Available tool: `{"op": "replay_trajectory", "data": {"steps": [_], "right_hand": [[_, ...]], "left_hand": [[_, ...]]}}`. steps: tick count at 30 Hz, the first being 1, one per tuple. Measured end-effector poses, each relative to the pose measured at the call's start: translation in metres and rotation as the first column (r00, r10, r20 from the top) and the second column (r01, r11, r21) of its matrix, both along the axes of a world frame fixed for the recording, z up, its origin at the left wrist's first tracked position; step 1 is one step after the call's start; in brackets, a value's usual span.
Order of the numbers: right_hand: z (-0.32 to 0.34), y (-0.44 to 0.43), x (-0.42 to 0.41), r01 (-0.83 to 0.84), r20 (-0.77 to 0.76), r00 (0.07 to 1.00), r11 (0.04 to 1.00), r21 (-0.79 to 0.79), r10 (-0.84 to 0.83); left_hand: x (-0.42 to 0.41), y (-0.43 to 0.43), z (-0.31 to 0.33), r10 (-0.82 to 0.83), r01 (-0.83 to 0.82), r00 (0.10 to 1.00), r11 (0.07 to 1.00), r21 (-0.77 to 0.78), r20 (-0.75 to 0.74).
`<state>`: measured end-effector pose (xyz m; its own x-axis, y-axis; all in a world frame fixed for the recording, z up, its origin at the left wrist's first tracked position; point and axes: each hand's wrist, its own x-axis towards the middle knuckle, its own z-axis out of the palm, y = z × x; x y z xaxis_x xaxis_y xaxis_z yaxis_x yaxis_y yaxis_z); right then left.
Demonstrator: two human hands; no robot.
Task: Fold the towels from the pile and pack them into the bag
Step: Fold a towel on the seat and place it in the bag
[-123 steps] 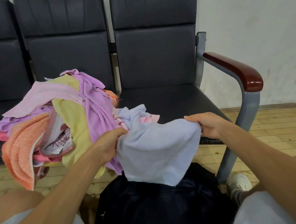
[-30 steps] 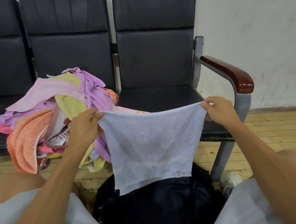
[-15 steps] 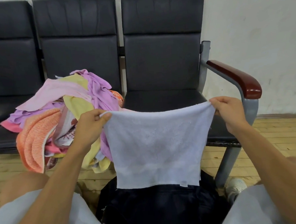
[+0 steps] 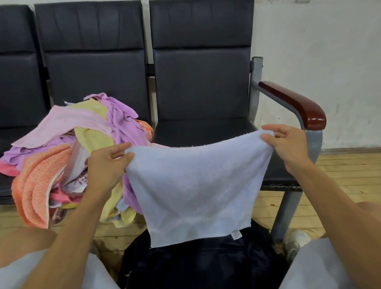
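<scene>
A pale blue towel [image 4: 196, 188] hangs spread out flat in front of me, a small white label at its lower right corner. My left hand [image 4: 104, 168] pinches its top left corner and my right hand [image 4: 289, 145] pinches its top right corner. Below the towel, between my knees, sits a dark bag [image 4: 202, 269] on the floor; the towel's lower edge hangs just above it. A pile of towels [image 4: 75, 154] in pink, purple, yellow and orange lies heaped on the middle seat to the left, spilling over the seat's front edge.
A row of black padded seats [image 4: 203, 77] stands against the white wall. The right seat has a grey metal frame with a dark red armrest [image 4: 293, 103]. Wooden floor [image 4: 352, 175] lies to the right. My white shoe [image 4: 297, 240] shows by the chair leg.
The towel went from bunched at the pile to stretched flat between both hands. In the last second it has stayed held up, with only a small shift of view.
</scene>
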<state>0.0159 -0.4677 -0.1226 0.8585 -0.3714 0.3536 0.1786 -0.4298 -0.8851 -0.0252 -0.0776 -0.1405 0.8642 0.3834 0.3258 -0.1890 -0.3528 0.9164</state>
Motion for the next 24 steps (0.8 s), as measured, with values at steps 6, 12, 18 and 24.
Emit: {"op": "replay_trajectory", "data": {"steps": [6,12,18,24], "right_hand": [[-0.001,0.0,-0.003,0.09,0.039,0.996,0.96,-0.266,-0.083],[0.01,0.0,0.0,0.147,0.1,0.987,0.951,-0.272,-0.124],[0.019,-0.003,0.024,0.144,0.109,0.986,0.971,-0.192,-0.125],[0.02,-0.004,0.062,0.131,0.09,0.99,0.951,-0.281,-0.11]], "left_hand": [[-0.005,-0.009,0.004,0.144,-0.159,0.985,0.968,0.194,0.09],[0.006,-0.019,0.02,0.179,-0.216,0.969,0.948,0.235,0.173],[0.046,-0.035,0.043,0.187,-0.229,0.963,0.947,0.225,0.192],[0.092,-0.052,0.049,0.021,-0.021,1.0,0.999,-0.026,-0.004]]}}
